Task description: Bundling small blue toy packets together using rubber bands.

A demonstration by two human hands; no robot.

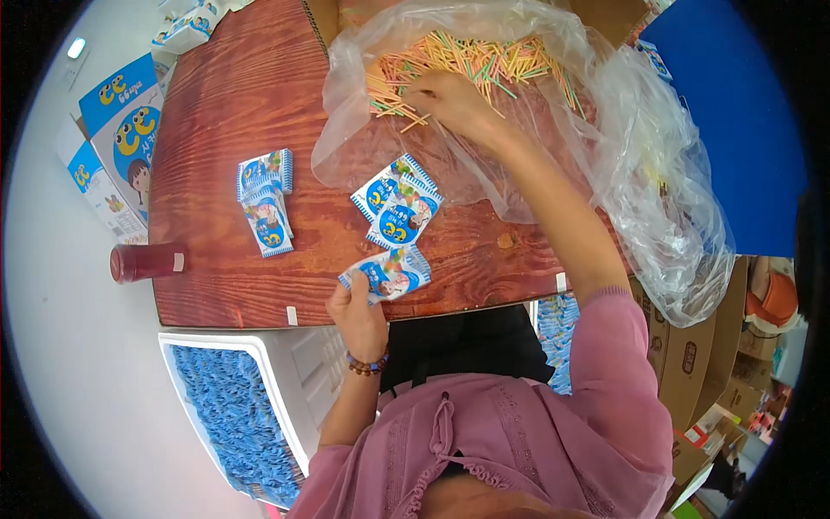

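My left hand [356,316] pinches a small blue-and-white packet [391,274] above the table's near edge. Just beyond it, a few matching packets [402,210] lie overlapped on the wood. A second small stack of packets [266,203] rests farther left. My right hand [450,99] reaches over a pile of thin pastel sticks [484,62], coloured yellow, pink and green. Its fingers are curled down at the pile's left side, and what they hold, if anything, is hidden. The sticks lie on a clear plastic bag [346,130] spread open on the table.
The reddish wooden table [207,104] has a dark red cylinder [147,262] at its left edge. Below stands a white bin [298,372] full of blue packets. Printed cartons [121,138] stand at left, with brown boxes [692,346] and a blue panel [735,112] at right.
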